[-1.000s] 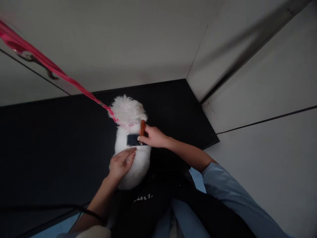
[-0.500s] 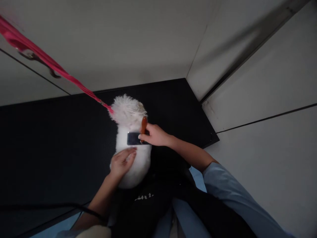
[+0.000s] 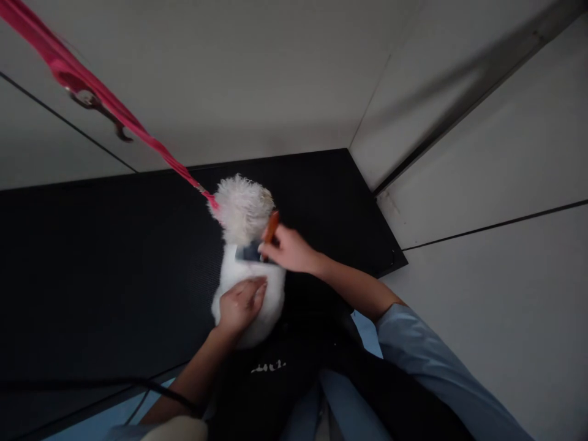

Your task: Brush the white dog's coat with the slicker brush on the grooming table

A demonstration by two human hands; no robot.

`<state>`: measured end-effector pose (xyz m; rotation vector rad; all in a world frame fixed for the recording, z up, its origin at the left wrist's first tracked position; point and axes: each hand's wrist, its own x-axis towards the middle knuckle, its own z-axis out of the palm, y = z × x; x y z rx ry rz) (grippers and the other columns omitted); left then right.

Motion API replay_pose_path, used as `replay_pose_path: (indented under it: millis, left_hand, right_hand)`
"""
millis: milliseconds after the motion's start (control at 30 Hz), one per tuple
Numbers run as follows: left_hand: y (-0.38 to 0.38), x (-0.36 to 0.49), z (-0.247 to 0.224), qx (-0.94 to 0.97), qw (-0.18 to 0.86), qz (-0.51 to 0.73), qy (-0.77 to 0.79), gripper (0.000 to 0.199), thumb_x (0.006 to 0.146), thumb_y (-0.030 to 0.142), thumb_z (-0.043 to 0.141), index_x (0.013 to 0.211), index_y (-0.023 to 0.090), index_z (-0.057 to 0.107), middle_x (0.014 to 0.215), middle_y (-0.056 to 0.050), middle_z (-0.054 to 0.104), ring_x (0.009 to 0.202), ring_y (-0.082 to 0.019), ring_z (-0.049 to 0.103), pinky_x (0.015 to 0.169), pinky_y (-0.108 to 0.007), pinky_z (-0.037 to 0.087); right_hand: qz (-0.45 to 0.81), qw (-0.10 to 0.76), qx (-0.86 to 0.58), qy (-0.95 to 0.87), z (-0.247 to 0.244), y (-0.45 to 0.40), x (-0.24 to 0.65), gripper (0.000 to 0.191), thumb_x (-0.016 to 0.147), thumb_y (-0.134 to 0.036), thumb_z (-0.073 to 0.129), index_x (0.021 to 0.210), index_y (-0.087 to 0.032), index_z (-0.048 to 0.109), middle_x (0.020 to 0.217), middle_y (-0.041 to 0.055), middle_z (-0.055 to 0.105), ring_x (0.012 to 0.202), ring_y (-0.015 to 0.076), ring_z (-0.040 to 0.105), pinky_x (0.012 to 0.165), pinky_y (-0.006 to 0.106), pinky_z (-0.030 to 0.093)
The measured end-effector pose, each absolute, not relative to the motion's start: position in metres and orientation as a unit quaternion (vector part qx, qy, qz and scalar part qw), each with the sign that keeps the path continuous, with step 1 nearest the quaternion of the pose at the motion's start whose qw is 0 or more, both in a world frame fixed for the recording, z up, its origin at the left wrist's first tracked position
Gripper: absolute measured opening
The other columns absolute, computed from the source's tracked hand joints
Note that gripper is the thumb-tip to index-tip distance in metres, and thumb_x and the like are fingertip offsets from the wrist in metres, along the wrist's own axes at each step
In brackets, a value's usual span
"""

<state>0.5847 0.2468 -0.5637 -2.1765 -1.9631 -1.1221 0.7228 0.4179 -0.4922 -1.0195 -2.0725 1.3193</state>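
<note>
A small white fluffy dog (image 3: 271, 300) is on a black table, its head toward the far side. My right hand (image 3: 294, 250) is closed around the orange-brown handle of a slicker brush (image 3: 250, 252). The brush's dark, flat rectangular head lies across the dog's upper back, just behind the head, and is slightly blurred. My left hand (image 3: 239, 306) rests on the dog's back nearer my body, fingers curled together with the thumb against the fur. A pink leash (image 3: 169, 160) runs from the dog's neck to the upper left.
The black ribbed tabletop (image 3: 101, 263) stretches left and ends at a corner on the right. Pale wall panels (image 3: 257, 79) stand behind it. A metal hook (image 3: 103, 110) hangs beside the leash. A black cable (image 3: 92, 384) crosses the lower left, over my left forearm.
The brush has moved slightly up toward the dog's head, its handle tilting right. My left hand has shifted right on the back, and its fingers have curled in more.
</note>
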Motion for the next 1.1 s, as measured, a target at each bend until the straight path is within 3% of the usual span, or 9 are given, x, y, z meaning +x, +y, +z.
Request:
replay_pose_path:
  millis: [67, 200, 333, 467, 633, 733, 900, 1000, 1100]
  left_hand:
    - [0.246, 0.585, -0.565, -0.69, 0.003, -0.356, -0.631, 0.024, 0.096, 0.029, 0.056, 0.09, 0.02, 0.078, 0.079, -0.005, 0.078, 0.068, -0.019, 0.074, 0.061, -0.025, 0.054]
    - [0.246, 0.589, -0.562, -0.702, 0.057, -0.341, -0.623, 0.023, 0.096, 0.025, 0.056, 0.088, 0.018, 0.077, 0.077, -0.004, 0.078, 0.066, -0.017, 0.073, 0.059, -0.023, 0.053]
    - [0.248, 0.594, -0.558, -0.708, 0.093, -0.329, -0.618, 0.025, 0.097, 0.023, 0.055, 0.087, 0.018, 0.077, 0.073, -0.004, 0.077, 0.063, -0.016, 0.072, 0.057, -0.024, 0.051]
    - [0.248, 0.595, -0.56, -0.703, 0.099, -0.339, -0.618, 0.023, 0.097, 0.023, 0.055, 0.092, 0.017, 0.077, 0.077, -0.005, 0.078, 0.067, -0.016, 0.073, 0.061, -0.023, 0.051]
    - [0.246, 0.596, -0.563, -0.69, 0.094, -0.35, -0.626, 0.022, 0.096, 0.023, 0.055, 0.09, 0.018, 0.076, 0.074, -0.004, 0.077, 0.065, -0.016, 0.071, 0.059, -0.024, 0.05]
    - [0.245, 0.596, -0.564, -0.69, 0.104, -0.357, -0.621, 0.021, 0.096, 0.023, 0.055, 0.091, 0.018, 0.075, 0.073, -0.004, 0.076, 0.063, -0.016, 0.071, 0.058, -0.024, 0.049]
    - [0.243, 0.594, -0.565, -0.7, 0.091, -0.372, -0.603, 0.02, 0.096, 0.021, 0.055, 0.089, 0.017, 0.074, 0.071, -0.004, 0.074, 0.06, -0.016, 0.068, 0.056, -0.025, 0.047]
    - [0.241, 0.592, -0.567, -0.698, 0.064, -0.386, -0.6, 0.018, 0.096, 0.021, 0.055, 0.091, 0.018, 0.073, 0.068, -0.002, 0.072, 0.057, -0.014, 0.065, 0.055, -0.024, 0.046]
    - [0.239, 0.59, -0.571, -0.702, 0.053, -0.394, -0.59, 0.019, 0.096, 0.021, 0.056, 0.085, 0.018, 0.071, 0.059, -0.001, 0.065, 0.051, -0.015, 0.059, 0.051, -0.026, 0.041]
  right_hand:
    - [0.487, 0.189, -0.373, -0.767, -0.49, 0.415, 0.722, 0.017, 0.084, -0.031, 0.073, 0.094, -0.021, 0.062, 0.082, 0.0012, 0.07, 0.078, 0.0186, 0.069, 0.078, 0.032, 0.055]
    - [0.418, 0.242, -0.447, -0.753, -0.48, 0.41, 0.721, 0.019, 0.091, -0.031, 0.065, 0.106, -0.02, 0.061, 0.094, 0.0042, 0.071, 0.085, 0.0184, 0.07, 0.082, 0.032, 0.055]
    - [0.446, 0.127, -0.383, -0.799, -0.472, 0.407, 0.718, 0.019, 0.088, -0.033, 0.07, 0.098, -0.02, 0.063, 0.087, 0.0037, 0.071, 0.081, 0.0196, 0.071, 0.077, 0.032, 0.055]
    - [0.377, 0.204, -0.45, -0.783, -0.471, 0.406, 0.715, 0.023, 0.093, -0.033, 0.064, 0.11, -0.018, 0.061, 0.101, 0.0079, 0.072, 0.094, 0.0208, 0.07, 0.087, 0.034, 0.054]
    - [0.417, 0.124, -0.405, -0.804, -0.475, 0.402, 0.713, 0.02, 0.089, -0.035, 0.068, 0.1, -0.02, 0.062, 0.089, 0.0037, 0.071, 0.084, 0.0195, 0.07, 0.08, 0.032, 0.054]
    - [0.364, 0.214, -0.471, -0.774, -0.474, 0.401, 0.712, 0.022, 0.093, -0.035, 0.062, 0.11, -0.02, 0.06, 0.099, 0.0056, 0.072, 0.091, 0.0193, 0.07, 0.086, 0.033, 0.053]
    - [0.439, 0.105, -0.409, -0.793, -0.468, 0.397, 0.709, 0.016, 0.091, -0.034, 0.065, 0.098, -0.02, 0.061, 0.089, 0.0031, 0.072, 0.083, 0.0179, 0.07, 0.08, 0.03, 0.053]
    - [0.365, 0.187, -0.498, -0.764, -0.465, 0.394, 0.71, 0.019, 0.093, -0.033, 0.061, 0.106, -0.019, 0.061, 0.099, 0.0057, 0.072, 0.092, 0.0188, 0.069, 0.086, 0.032, 0.052]
    - [0.389, 0.147, -0.454, -0.788, -0.463, 0.389, 0.711, 0.02, 0.09, -0.035, 0.065, 0.101, -0.019, 0.061, 0.096, 0.0043, 0.071, 0.087, 0.0184, 0.068, 0.081, 0.031, 0.052]
